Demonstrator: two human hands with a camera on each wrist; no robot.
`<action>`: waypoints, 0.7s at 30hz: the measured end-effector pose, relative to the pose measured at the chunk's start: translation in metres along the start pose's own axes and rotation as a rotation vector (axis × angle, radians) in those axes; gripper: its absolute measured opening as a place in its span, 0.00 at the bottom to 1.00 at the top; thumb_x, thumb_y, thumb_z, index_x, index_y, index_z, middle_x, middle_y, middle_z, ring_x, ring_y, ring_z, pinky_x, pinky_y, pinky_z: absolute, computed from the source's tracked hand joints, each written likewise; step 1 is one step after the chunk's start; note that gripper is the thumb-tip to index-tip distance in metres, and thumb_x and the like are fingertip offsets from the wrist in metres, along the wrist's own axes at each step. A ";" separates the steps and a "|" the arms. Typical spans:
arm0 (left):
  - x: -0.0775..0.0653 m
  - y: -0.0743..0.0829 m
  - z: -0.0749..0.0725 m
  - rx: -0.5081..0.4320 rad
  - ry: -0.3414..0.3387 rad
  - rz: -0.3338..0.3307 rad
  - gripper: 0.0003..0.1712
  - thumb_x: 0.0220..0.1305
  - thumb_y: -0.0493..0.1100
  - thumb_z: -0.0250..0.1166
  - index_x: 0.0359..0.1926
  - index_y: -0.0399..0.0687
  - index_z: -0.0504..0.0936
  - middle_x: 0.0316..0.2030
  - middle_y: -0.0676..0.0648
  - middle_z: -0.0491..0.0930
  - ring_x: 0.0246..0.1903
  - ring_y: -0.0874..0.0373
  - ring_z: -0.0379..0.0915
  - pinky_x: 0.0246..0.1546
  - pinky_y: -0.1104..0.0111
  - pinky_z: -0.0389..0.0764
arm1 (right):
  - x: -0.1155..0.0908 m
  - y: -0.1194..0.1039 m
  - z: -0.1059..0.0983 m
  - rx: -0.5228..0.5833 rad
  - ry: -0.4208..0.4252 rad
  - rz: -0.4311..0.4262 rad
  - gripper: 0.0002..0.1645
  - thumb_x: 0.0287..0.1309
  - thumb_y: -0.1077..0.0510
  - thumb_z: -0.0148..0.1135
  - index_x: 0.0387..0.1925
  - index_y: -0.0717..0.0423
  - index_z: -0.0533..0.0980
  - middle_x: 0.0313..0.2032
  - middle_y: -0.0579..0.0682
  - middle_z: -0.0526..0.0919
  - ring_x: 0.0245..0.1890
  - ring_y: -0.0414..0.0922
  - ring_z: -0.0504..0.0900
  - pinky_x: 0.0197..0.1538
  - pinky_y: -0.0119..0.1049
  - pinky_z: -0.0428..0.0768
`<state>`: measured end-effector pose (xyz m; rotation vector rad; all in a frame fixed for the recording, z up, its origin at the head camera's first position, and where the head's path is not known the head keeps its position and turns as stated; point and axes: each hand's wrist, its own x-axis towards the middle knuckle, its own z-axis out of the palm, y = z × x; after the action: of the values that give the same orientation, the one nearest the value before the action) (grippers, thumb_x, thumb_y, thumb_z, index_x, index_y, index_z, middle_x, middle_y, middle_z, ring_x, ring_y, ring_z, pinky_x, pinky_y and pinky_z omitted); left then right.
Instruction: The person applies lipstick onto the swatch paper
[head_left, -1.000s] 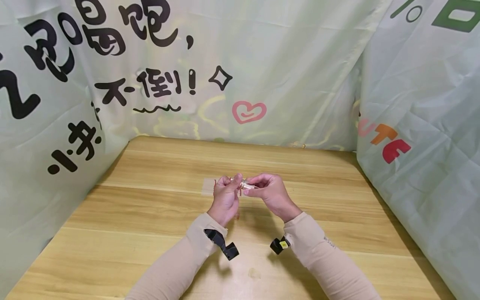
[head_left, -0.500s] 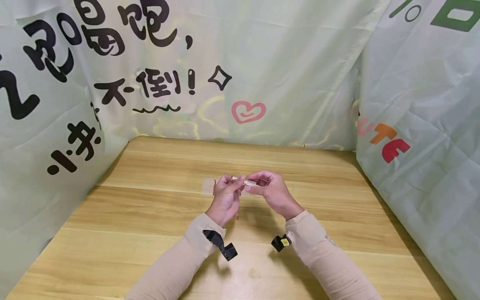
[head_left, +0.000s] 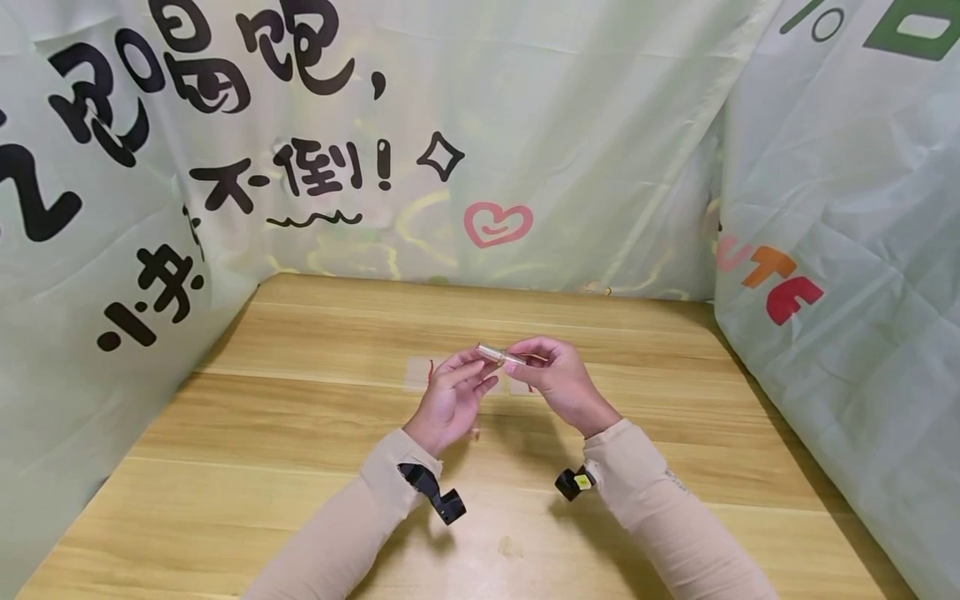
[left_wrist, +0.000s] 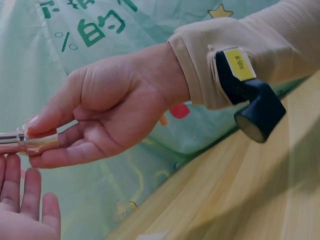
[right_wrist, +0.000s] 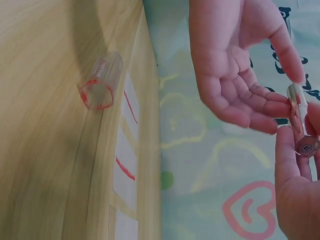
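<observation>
A shiny silver-and-rose lipstick tube (head_left: 501, 356) is held above the table, tilted, in the head view. My right hand (head_left: 561, 379) pinches its right end between thumb and fingers. My left hand (head_left: 448, 400) lies palm up just beneath its other end, fingers loosely spread. The right wrist view puts the left fingertips (right_wrist: 270, 107) very close to the tube; whether they touch it I cannot tell. A clear lipstick cap (right_wrist: 102, 80) with red smears round its rim lies on the wooden table.
White paper pieces (head_left: 416, 377) with red strokes lie on the table (head_left: 315, 467) behind the hands; another paper (right_wrist: 125, 172) shows in the right wrist view. Printed fabric sheets (head_left: 600, 167) hang along the back and sides.
My left hand has loosened from the lipstick tube, its fingers opening, and shifted slightly left. My right hand has raised the tube a little, and both wrists have moved apart.
</observation>
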<state>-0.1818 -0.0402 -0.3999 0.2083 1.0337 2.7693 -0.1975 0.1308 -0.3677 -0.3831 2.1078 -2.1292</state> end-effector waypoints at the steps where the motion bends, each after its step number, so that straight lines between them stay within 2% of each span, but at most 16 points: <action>1: 0.000 0.001 -0.001 0.008 -0.017 -0.012 0.16 0.66 0.28 0.49 0.37 0.48 0.79 0.38 0.51 0.82 0.44 0.58 0.77 0.53 0.64 0.72 | -0.001 0.000 -0.002 0.010 0.001 0.002 0.15 0.55 0.71 0.66 0.45 0.72 0.76 0.39 0.52 0.81 0.29 0.40 0.77 0.27 0.27 0.72; 5: -0.001 0.005 -0.003 0.057 -0.065 -0.039 0.16 0.64 0.27 0.47 0.43 0.45 0.78 0.43 0.49 0.81 0.51 0.52 0.74 0.59 0.59 0.69 | -0.004 0.000 -0.008 0.032 0.009 0.010 0.14 0.57 0.71 0.64 0.45 0.70 0.75 0.40 0.53 0.80 0.33 0.42 0.80 0.33 0.29 0.76; 9: -0.003 0.010 -0.006 0.134 -0.081 -0.051 0.17 0.65 0.28 0.45 0.50 0.38 0.74 0.48 0.46 0.79 0.53 0.48 0.73 0.61 0.56 0.68 | -0.007 0.001 -0.016 0.031 0.028 0.037 0.11 0.58 0.69 0.64 0.44 0.64 0.77 0.40 0.53 0.81 0.39 0.43 0.82 0.42 0.33 0.81; 13: -0.003 0.014 -0.012 0.245 -0.094 -0.069 0.21 0.65 0.27 0.43 0.59 0.28 0.66 0.55 0.39 0.73 0.56 0.46 0.71 0.61 0.57 0.69 | -0.010 0.003 -0.021 0.117 0.037 0.053 0.07 0.60 0.70 0.62 0.40 0.60 0.77 0.40 0.54 0.79 0.41 0.44 0.82 0.50 0.37 0.81; 16: -0.004 0.018 -0.018 0.366 -0.121 -0.079 0.24 0.65 0.24 0.44 0.63 0.24 0.61 0.60 0.32 0.68 0.61 0.41 0.66 0.61 0.59 0.70 | -0.013 0.005 -0.025 0.208 0.036 0.066 0.07 0.60 0.72 0.60 0.38 0.60 0.77 0.41 0.55 0.75 0.42 0.45 0.82 0.53 0.37 0.79; 21: -0.007 0.022 -0.029 0.677 -0.189 -0.075 0.26 0.64 0.24 0.54 0.63 0.27 0.64 0.61 0.29 0.67 0.61 0.35 0.64 0.58 0.63 0.73 | -0.017 0.010 -0.031 0.249 0.063 0.103 0.08 0.60 0.73 0.59 0.36 0.60 0.77 0.41 0.56 0.72 0.41 0.45 0.81 0.51 0.34 0.80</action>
<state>-0.1837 -0.0765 -0.4073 0.4912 1.8306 2.1786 -0.1905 0.1648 -0.3794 -0.1780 1.8161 -2.3320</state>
